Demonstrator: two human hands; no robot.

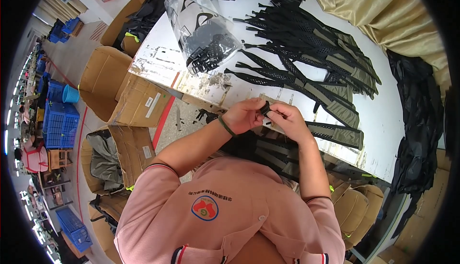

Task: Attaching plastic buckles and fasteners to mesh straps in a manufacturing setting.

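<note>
Small black part [265,109], prob. a plastic buckle, is up between both hands, over the near edge of the table [155,55]. L hand [242,116]: fingers curled, thumb & index pinched on it. R hand [289,121]: fingers bent in, tips closed on its other side. Neither looks spread; exact grip hard to tell, part mostly covered. Can't tell if a strap's threaded thru it.

Risks (my guess): part's tiny & held by tips only, so a slip = drop, poss. past the edge to the floor [167,129], where small dark bits lie already & it'd be hard to spot. Covered view cld also mean it's turned wrong way w/o notice. Straps [297,48] lie fanned & overlapping on the table, so pulling one cld drag or tangle others. Nearest strap end [335,134] sits by the R hand; a sleeve or wrist cld catch it.

Containers: clear plastic bag [191,5] on far L of table, black buckles [206,60] bunched at its near end; can't tell if its mouth's open. Upper L cardboard box [111,29]: black fabric, bit of bright yellow-green. Middle box [98,74]: flaps open, contents n/a from here. Lower box [132,151]: grey fabric. Far L, blue crates [62,125] w/ light-blue bucket [70,94] alongside; insides unclear.
</note>
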